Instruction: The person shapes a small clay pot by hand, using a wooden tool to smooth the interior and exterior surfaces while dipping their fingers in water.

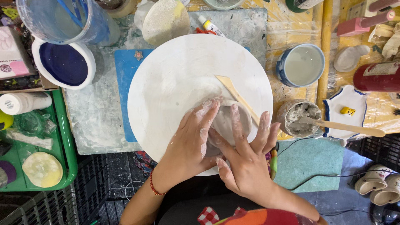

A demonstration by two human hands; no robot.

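A small pale clay bowl (227,121) sits on a round white board (179,75) in the middle of the view. My left hand (191,141), smeared with wet clay, cups the bowl's left side with fingers curled on its rim. My right hand (248,156) presses on it from the right, with the forefinger reaching into its hollow. A flat wooden modelling tool (235,95) lies on the board behind the bowl, touching its far rim.
A cup of slip with a wooden stick (301,118) stands right of the board, a blue-rimmed cup (301,64) behind it. A dish of dark blue glaze (63,63) and a plastic jug (58,18) sit far left. A green tray (66,141) is at the left edge.
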